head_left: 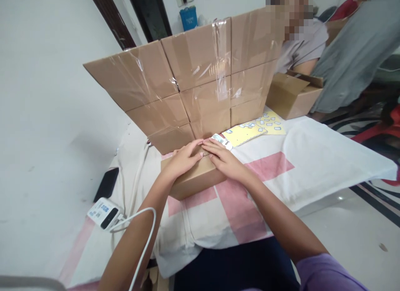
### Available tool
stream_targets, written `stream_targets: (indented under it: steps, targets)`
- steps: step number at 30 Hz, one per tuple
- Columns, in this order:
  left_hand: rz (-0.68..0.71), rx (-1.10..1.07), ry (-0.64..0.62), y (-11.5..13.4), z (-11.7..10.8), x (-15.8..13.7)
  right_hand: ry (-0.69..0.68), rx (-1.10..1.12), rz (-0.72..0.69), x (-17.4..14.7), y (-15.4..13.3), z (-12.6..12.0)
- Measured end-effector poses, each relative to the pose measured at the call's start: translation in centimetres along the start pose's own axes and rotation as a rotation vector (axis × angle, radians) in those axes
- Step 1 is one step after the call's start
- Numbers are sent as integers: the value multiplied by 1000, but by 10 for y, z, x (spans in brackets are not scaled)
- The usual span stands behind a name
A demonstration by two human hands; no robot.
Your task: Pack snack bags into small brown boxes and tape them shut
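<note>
A closed cardboard box [195,184] lies on the cloth-covered table in front of me. My left hand [186,159] rests on its top with the fingers stretched out. Beside it, my right hand [224,158] presses flat on the same top, its fingertips close to those of the left. Just behind the right hand lies a small white item [220,139], partly hidden. Yellow sheets with blue-and-white shapes [245,132] are spread to the right of it.
Behind the box stands a tall taped cardboard panel [204,82]. An open carton [295,95] sits at the far right, near a person in a light shirt. A white power device [104,214] with a cable and a black phone-like slab [106,184] lie at left.
</note>
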State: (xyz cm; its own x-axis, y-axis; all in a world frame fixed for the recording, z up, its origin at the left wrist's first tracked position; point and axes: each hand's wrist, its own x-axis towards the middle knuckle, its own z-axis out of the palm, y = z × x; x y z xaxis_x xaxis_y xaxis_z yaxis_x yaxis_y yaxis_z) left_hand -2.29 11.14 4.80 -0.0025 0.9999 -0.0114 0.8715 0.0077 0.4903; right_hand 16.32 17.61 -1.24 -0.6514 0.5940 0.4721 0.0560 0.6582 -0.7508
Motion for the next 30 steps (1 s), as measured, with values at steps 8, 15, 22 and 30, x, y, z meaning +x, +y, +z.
stream_targets:
  steps: [8,15,22,30]
  targets:
    - [-20,64,67,3,5,-1,172,45,168,6,50,-43]
    - [-18,105,101,3,9,-2,207,-651,549,50,161,-125]
    - [-9,140,110,3,10,-1,-76,-742,460,66,197,-155]
    - [-42,124,70,6,8,-2,-130,-884,357,56,193,-168]
